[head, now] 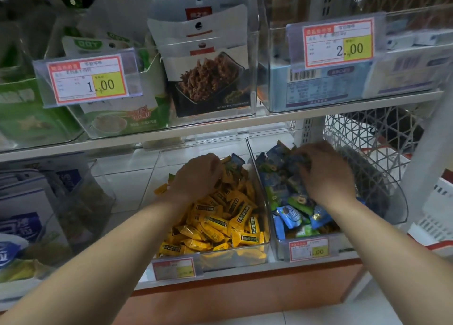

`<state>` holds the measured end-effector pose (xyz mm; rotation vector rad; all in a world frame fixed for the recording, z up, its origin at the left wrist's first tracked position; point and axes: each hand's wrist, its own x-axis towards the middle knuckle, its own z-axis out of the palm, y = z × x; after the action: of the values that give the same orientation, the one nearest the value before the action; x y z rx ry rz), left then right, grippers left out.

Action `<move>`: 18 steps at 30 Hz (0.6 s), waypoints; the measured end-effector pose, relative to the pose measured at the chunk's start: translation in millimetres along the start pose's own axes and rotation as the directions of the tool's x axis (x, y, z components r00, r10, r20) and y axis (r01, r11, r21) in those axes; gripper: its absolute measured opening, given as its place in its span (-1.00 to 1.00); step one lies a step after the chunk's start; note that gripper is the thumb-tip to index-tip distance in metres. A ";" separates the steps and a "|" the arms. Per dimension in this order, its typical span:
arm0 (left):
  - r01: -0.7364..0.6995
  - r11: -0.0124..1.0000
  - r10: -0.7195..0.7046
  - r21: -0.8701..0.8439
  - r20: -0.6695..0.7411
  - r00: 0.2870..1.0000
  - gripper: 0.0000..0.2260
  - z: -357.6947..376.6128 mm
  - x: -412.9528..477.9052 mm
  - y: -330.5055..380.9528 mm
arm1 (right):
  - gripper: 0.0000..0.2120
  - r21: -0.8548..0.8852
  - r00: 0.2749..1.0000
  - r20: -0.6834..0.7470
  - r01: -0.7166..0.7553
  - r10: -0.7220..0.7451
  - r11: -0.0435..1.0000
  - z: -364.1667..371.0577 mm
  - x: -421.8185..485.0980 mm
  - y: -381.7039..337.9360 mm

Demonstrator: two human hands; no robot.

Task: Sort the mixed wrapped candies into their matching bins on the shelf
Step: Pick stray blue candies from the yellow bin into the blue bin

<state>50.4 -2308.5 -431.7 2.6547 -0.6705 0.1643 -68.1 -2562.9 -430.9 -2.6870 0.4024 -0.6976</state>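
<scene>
Two clear bins stand side by side on the lower shelf. The middle bin (266, 217) holds a heap of yellow wrapped candies (220, 224), with a blue candy (237, 160) lying at its back. The right bin (402, 202) holds blue and green wrapped candies (291, 214). My left hand (197, 174) reaches into the back of the yellow heap, fingers curled down among the wrappers; what it holds is hidden. My right hand (323, 173) is over the rear of the right bin, its fingers curled round a bunch of blue candies (297, 159).
The upper shelf (220, 126) overhangs both bins and carries clear bins of packaged snacks with price tags. A clear bin of packets (61, 202) stands at the lower left. White wire baskets (382, 133) sit right of the candy bins. Price tags hang on the bin fronts.
</scene>
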 end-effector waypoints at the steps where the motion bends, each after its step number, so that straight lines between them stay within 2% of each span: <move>1: 0.002 1.000 -0.002 -0.019 -0.003 1.000 -0.76 4.8 8.4 -1.5 | -0.76 -0.073 0.997 0.073 -0.015 0.021 0.997 0.9 -0.9 4.1; 3: 0.029 0.999 -0.030 -0.043 -0.009 1.000 -0.67 15.5 28.9 -2.1 | -0.66 -0.154 0.997 0.070 -0.027 0.038 0.988 2.5 -1.2 4.9; 5: 0.094 0.993 -0.091 -0.070 0.048 0.995 -0.57 25.3 47.7 1.8 | -0.61 -0.109 0.999 -0.013 -0.031 0.030 0.994 0.3 2.1 -5.2; 6: 0.140 0.987 -0.132 -0.079 0.098 0.986 -0.50 30.8 54.9 3.8 | -0.61 -0.057 1.000 -0.007 0.000 -0.001 0.998 0.5 3.2 -12.7; 9: 0.198 0.978 -0.206 0.068 0.154 0.966 -0.38 44.2 63.4 7.6 | -0.53 0.084 0.977 0.146 0.143 -0.154 0.986 14.7 -0.9 -38.2; 10: 0.188 0.976 -0.202 0.107 0.137 0.970 -0.42 46.7 63.6 7.9 | -0.48 0.097 0.961 0.215 0.157 -0.174 0.983 21.3 -2.7 -43.9; 12: 0.149 0.986 -0.155 0.069 0.092 0.984 -0.56 48.1 61.5 6.7 | -0.46 0.092 0.934 0.316 0.146 -0.168 0.985 32.9 -5.1 -49.8; 15: 0.051 0.997 -0.049 -0.054 0.047 0.998 -0.64 44.9 52.4 -1.3 | -0.49 0.100 0.923 0.361 0.106 -0.135 0.989 38.2 -4.7 -49.7; 18: 0.092 0.984 -0.085 -0.155 0.050 0.995 -0.70 38.6 43.1 -15.1 | -0.45 0.093 0.922 0.362 0.109 -0.135 0.990 39.1 -4.0 -48.1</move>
<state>96.1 -2330.4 -463.4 2.5362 -0.5534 0.0270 -42.5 -2508.4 -446.3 -2.7103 0.1104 -0.2193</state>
